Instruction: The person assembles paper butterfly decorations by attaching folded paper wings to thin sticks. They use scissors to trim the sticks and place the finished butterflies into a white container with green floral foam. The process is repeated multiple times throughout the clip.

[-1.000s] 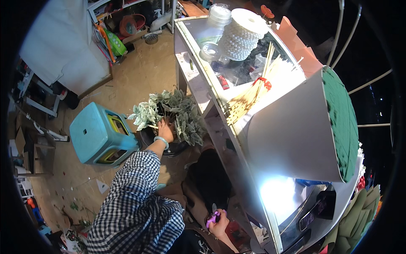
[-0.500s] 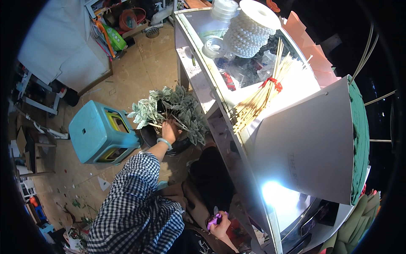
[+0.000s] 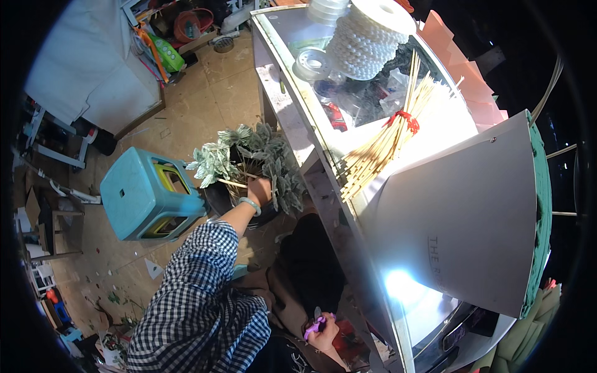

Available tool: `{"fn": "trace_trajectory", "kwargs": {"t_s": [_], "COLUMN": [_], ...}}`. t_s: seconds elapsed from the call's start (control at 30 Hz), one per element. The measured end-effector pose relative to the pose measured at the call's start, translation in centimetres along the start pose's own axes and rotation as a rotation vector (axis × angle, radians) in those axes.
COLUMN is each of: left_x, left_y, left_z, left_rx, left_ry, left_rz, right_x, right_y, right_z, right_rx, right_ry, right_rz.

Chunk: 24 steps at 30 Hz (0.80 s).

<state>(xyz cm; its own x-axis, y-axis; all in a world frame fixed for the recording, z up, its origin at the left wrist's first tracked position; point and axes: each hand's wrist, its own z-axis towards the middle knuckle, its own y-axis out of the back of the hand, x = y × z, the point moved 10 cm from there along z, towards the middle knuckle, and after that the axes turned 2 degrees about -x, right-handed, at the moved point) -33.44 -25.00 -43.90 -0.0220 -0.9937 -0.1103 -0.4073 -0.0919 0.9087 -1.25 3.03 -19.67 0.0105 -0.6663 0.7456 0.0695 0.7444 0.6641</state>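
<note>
My left hand [image 3: 260, 191] reaches into a bunch of grey-green, silvery-leaved stems [image 3: 283, 177] standing in a round black pot [image 3: 219, 200] on the floor. Its fingers curl in among the stems, and the fingertips are hidden by leaves. A pale bracelet circles that wrist, below a black-and-white checked sleeve. Low in the picture, beside the table's side, my right hand [image 3: 322, 336] is closed around purple-handled shears [image 3: 315, 326]. Their short grey blade points upward, away from the leaves.
A blue plastic stool [image 3: 127, 193] stands left of the pot. To the right is a glass-topped table [image 3: 311, 133] with a bundle of thin sticks [image 3: 388, 146] tied in red, a spool of white beads [image 3: 367, 46], a large white paper-wrapped cone [image 3: 460, 211] and a bright lamp [image 3: 403, 285].
My left hand has shifted slightly to the right and down among the stems. The right hand with the shears stays almost where it was. The view has turned a little.
</note>
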Motion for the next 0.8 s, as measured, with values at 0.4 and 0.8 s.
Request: {"fn": "trace_trajectory", "kwargs": {"t_s": [0.4,0.8], "left_x": [1.1,-3.0], "left_y": [-2.5,-3.3], "left_z": [2.2,-0.8], "left_rx": [0.010,0.104], "left_ry": [0.016,-0.298], "left_rz": [-0.247,-0.005], "right_x": [-0.2,-0.6], "right_y": [0.1,0.0], "right_z": [-0.1,-0.4], "right_rx": [-0.025,-0.036], "right_ry": [0.004,-0.012], "right_rz": [0.019,0.031]}}
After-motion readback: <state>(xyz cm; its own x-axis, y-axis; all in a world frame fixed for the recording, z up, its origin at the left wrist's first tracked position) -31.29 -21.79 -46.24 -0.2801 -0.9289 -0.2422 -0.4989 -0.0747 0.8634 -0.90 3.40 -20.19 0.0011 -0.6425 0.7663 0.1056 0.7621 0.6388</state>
